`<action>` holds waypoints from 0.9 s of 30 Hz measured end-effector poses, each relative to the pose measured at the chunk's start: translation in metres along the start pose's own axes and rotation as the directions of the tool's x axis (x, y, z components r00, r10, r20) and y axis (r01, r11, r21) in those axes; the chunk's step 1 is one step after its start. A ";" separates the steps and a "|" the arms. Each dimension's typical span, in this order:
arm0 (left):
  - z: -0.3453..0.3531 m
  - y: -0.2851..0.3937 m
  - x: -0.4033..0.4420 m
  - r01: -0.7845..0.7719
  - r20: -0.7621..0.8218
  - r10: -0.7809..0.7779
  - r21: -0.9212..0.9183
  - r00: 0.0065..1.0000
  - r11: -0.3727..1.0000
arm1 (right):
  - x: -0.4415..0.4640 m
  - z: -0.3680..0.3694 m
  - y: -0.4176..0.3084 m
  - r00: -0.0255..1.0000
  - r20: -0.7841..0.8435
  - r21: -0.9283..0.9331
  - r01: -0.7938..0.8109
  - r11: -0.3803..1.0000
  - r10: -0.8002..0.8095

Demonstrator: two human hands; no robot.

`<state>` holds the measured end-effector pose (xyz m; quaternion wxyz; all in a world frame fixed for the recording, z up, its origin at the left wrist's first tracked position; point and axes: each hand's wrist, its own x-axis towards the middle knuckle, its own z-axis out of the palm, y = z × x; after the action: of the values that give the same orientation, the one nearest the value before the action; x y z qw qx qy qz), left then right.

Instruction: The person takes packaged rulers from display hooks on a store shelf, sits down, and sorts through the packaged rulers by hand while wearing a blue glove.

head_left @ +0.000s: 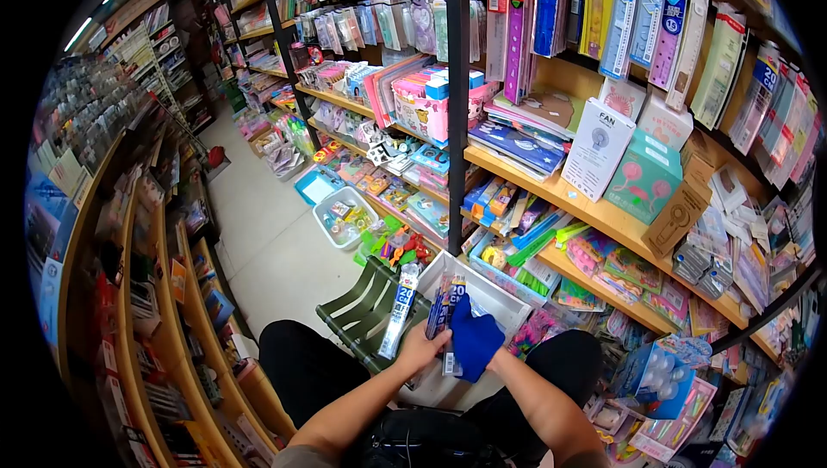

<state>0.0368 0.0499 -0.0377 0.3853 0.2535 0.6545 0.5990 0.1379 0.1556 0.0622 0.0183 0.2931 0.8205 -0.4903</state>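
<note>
Just above a white bin (514, 300) between my knees, I hold a small bundle of packaged rulers (438, 311) marked "20 CM". My bare left hand (422, 347) is closed around the bundle's lower left side. On the other side my right hand (476, 340), in a blue glove, is closed against the same packs; its fingertips are partly hidden. Another packaged ruler (397, 313), in clear wrap with a blue "20" label, lies on the slatted dark green stool (366, 296) left of my hands.
Shelves (603, 210) of stationery rise in front and to the right, with hanging ruler packs (629, 20) and a fan box (600, 149). A clear tub (345, 216) stands on the aisle floor (258, 244). Lower racks (164, 322) run along the left.
</note>
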 end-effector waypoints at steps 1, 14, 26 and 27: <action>0.000 0.002 0.000 0.012 -0.047 -0.013 -0.011 0.999 1.000 | 0.002 0.002 0.005 0.995 0.043 0.272 -0.101 0.957 0.093; -0.004 0.002 0.032 0.231 -0.070 -0.301 -0.487 0.951 0.842 | 0.029 0.040 0.069 0.989 0.143 0.046 0.039 0.998 -0.045; -0.117 -0.035 0.064 0.136 -0.488 -0.061 0.119 0.871 0.984 | 0.029 0.041 0.071 0.978 0.182 -0.056 0.110 0.992 -0.098; -0.118 -0.044 0.060 0.181 -0.489 0.047 0.408 0.871 0.895 | 0.029 0.040 0.071 0.978 0.181 -0.063 0.115 0.991 -0.102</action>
<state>-0.0874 0.0212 -0.0942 0.1619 0.1518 0.8572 0.4647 0.1386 0.1608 -0.0239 0.0753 0.2022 0.8478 -0.4845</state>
